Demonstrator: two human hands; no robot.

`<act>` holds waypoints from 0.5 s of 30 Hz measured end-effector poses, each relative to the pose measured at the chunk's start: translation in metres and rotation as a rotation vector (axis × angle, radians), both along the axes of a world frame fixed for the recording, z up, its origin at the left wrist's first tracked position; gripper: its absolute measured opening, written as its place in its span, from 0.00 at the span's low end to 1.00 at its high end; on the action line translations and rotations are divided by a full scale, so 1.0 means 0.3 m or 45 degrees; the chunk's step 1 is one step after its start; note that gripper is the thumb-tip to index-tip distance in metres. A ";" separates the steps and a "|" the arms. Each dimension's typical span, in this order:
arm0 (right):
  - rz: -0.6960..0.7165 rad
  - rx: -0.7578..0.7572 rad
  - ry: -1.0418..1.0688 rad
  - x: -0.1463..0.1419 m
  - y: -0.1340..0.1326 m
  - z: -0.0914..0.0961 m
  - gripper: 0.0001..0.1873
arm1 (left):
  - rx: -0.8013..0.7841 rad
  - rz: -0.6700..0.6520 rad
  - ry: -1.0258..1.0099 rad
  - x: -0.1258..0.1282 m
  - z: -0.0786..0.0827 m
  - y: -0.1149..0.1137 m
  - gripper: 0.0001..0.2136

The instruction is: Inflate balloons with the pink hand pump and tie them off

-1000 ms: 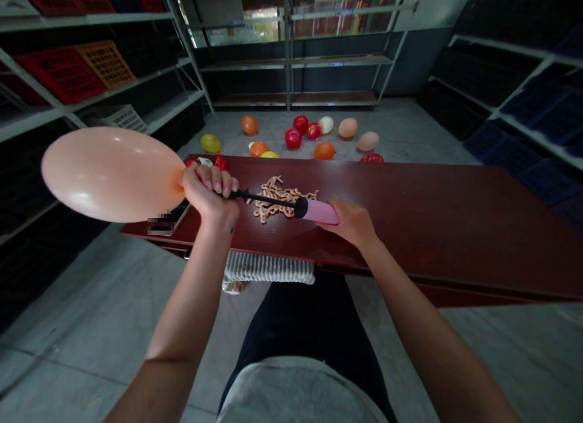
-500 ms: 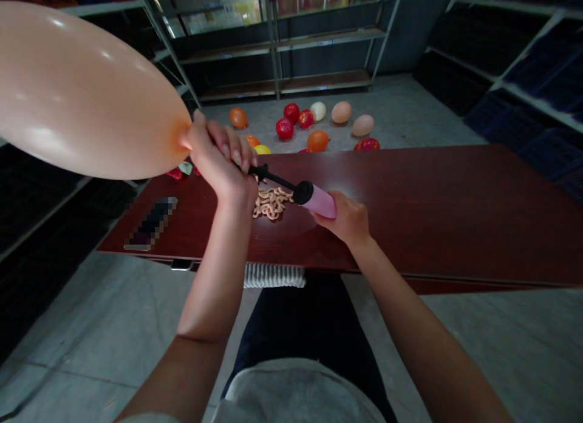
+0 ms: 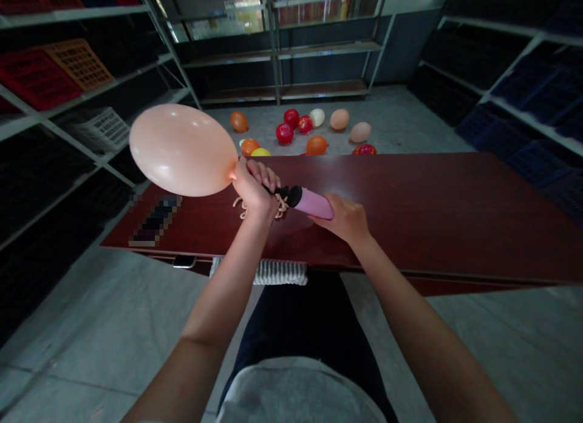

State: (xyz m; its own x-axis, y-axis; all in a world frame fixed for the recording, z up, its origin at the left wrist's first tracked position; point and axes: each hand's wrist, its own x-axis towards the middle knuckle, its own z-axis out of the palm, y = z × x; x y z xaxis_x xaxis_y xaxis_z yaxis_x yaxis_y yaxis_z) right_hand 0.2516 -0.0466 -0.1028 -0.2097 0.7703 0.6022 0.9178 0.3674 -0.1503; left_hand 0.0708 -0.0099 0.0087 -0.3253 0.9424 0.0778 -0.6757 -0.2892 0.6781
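My left hand (image 3: 255,187) is closed round the neck of an inflated peach balloon (image 3: 182,150) and the black end of a hand pump. The balloon juts out to the left, above the table's left end. My right hand (image 3: 345,218) grips the pink pump barrel (image 3: 313,203), which lies nearly level over the dark red table (image 3: 432,210). The two hands are close together, with only a short bit of black rod showing between them. Under my left hand lies a heap of limp peach balloons (image 3: 279,206), mostly hidden.
A blurred-out flat object (image 3: 155,219) lies on the table's left end. Several inflated balloons (image 3: 314,128) in red, orange, yellow and peach sit on the floor beyond the table. Metal shelving with crates (image 3: 59,71) lines both sides and the back wall.
My left hand has moved toward my right, pushing the pump rod into the barrel. The balloon has come down and right from the upper left of the view.
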 end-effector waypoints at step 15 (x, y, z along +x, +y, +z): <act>0.097 -0.001 -0.073 -0.007 -0.006 0.002 0.27 | 0.114 0.171 0.006 -0.316 0.145 -0.072 0.25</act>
State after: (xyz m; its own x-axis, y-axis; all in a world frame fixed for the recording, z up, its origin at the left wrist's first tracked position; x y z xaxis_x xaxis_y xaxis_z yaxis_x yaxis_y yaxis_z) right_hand 0.2497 -0.0484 -0.1023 -0.3019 0.7510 0.5873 0.8942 0.4366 -0.0986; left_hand -0.0239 -0.0314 0.0521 -0.4473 0.8797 0.1612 -0.6238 -0.4360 0.6487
